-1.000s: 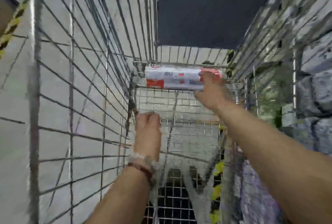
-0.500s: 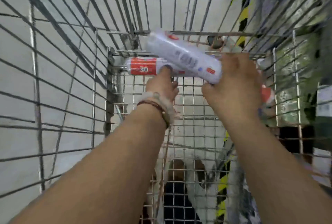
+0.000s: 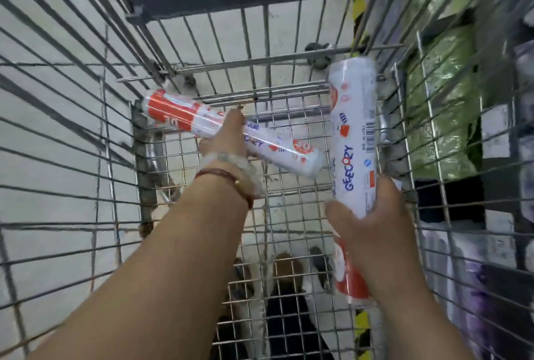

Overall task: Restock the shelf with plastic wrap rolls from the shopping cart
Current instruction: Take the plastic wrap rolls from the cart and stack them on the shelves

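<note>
— Right hand (image 3: pixel 378 232) first: what's it got?

— It's wrapped round the lower part of one plastic wrap roll (image 3: pixel 353 140), thumb on the near side, fingers hidden behind it. That roll stands nearly upright along the right wall of the shopping cart (image 3: pixel 72 128), its red end poking out below the palm.

— And the left hand (image 3: pixel 228 140)?

— Curled over the middle of the second roll (image 3: pixel 202 125), which lies slantwise low against the far end of the basket. Closed on it, I'd say, though the fingertips are out of sight underneath.

— How will they handle?

— Light, I'd guess, and stiff, since each keeps its straight tube shape when held at one spot. The printed film skin looks glossy, so probably slippery. A full wrap near the middle should balance best; held low down, as the right one is, it may want to tip.

— What changed from half a second ago?

— The right hand's roll was tilted across the basket then, over the other one; now it has swung upright and over to the right. The left hand was only reaching the lying roll; now it's on it, and that roll has turned from level to slanting

— The shelf?

— Blurred packets beyond the right-hand wires; nothing placed yet
</note>
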